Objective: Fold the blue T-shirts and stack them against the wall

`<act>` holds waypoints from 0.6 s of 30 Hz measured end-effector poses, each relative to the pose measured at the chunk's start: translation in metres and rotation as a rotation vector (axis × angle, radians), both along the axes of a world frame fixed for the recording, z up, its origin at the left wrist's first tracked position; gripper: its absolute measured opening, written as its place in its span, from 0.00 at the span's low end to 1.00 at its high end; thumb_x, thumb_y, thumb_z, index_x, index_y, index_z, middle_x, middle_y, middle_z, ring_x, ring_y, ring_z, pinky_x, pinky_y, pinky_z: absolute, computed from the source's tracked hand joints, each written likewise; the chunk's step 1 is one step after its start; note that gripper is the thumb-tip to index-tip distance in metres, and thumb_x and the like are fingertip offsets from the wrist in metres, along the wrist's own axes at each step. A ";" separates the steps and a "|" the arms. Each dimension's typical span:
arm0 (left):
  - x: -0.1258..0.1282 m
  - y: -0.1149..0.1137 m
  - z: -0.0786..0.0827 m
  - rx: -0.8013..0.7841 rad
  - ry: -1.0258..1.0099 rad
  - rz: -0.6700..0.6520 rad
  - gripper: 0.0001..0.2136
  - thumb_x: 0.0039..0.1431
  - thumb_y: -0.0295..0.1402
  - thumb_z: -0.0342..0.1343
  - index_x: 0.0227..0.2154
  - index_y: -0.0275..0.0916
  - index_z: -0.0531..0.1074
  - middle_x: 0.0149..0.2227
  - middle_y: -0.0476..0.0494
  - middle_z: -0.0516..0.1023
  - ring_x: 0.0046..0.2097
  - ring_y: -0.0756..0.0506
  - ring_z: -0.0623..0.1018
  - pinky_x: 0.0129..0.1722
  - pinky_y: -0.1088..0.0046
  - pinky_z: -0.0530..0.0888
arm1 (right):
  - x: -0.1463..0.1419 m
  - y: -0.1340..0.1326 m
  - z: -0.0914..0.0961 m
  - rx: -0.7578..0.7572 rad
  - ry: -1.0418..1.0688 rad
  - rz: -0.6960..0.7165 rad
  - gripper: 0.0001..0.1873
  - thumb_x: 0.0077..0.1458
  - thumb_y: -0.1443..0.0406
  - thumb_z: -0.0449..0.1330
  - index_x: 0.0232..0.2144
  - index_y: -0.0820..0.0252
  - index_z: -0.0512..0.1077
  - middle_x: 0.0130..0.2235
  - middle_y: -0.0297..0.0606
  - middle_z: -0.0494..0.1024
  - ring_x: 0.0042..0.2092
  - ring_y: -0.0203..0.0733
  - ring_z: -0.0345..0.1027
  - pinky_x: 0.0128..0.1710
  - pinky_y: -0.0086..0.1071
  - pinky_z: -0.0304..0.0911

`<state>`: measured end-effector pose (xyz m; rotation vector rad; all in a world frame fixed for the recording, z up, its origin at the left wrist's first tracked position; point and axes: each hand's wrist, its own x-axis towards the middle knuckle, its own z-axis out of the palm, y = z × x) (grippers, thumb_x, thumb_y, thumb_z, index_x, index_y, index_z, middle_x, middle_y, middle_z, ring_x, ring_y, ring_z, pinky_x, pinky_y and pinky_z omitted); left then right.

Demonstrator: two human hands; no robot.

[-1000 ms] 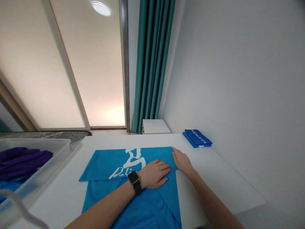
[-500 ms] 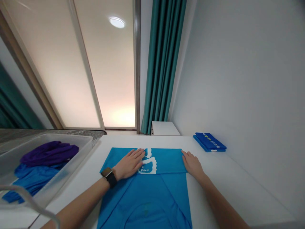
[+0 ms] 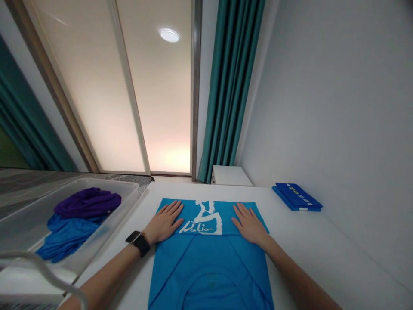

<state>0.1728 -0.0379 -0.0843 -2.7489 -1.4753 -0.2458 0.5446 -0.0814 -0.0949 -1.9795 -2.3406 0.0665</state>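
A blue T-shirt (image 3: 209,258) lies partly folded on the white table (image 3: 290,267), its collar towards me. Across its far end runs a folded-over band with a white brush-style print and the letters "Dalian". My left hand (image 3: 164,221) rests flat on the left part of this band, fingers a little apart; a dark watch is on that wrist. On the band's right part my right hand (image 3: 250,223) lies flat with its fingers spread. Neither hand grips the cloth.
Left of the table stands a translucent plastic bin (image 3: 129,189) holding a purple garment (image 3: 88,202) and a blue garment (image 3: 71,232). A folded dark blue garment (image 3: 298,197) lies at the back right by the wall. A grey curved bar (image 3: 41,267) crosses the lower left.
My left hand has slid left off the print, uncovering the lettering. My right hand has moved from the shirt's right edge inward onto the band. The view has shifted slightly left.
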 end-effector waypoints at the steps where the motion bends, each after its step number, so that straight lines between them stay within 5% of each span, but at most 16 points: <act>1: -0.001 0.003 0.000 0.005 -0.001 -0.004 0.30 0.68 0.52 0.35 0.67 0.44 0.52 0.68 0.44 0.53 0.68 0.40 0.55 0.66 0.57 0.53 | 0.000 0.003 0.000 -0.006 -0.008 0.000 0.40 0.64 0.45 0.31 0.68 0.63 0.47 0.70 0.43 0.45 0.70 0.47 0.36 0.67 0.47 0.33; 12: -0.006 0.032 0.005 0.051 -0.049 -0.027 0.28 0.69 0.49 0.36 0.65 0.42 0.58 0.66 0.43 0.59 0.67 0.41 0.59 0.66 0.57 0.53 | -0.003 0.029 0.004 -0.035 -0.014 -0.001 0.40 0.64 0.46 0.32 0.68 0.65 0.45 0.70 0.43 0.44 0.70 0.45 0.34 0.67 0.47 0.32; 18: -0.033 0.032 -0.005 0.054 -0.122 0.127 0.28 0.69 0.49 0.33 0.65 0.40 0.57 0.66 0.42 0.59 0.66 0.42 0.60 0.66 0.56 0.54 | 0.010 0.031 -0.004 0.084 0.040 -0.001 0.35 0.66 0.52 0.32 0.66 0.66 0.52 0.68 0.44 0.50 0.69 0.44 0.40 0.68 0.47 0.33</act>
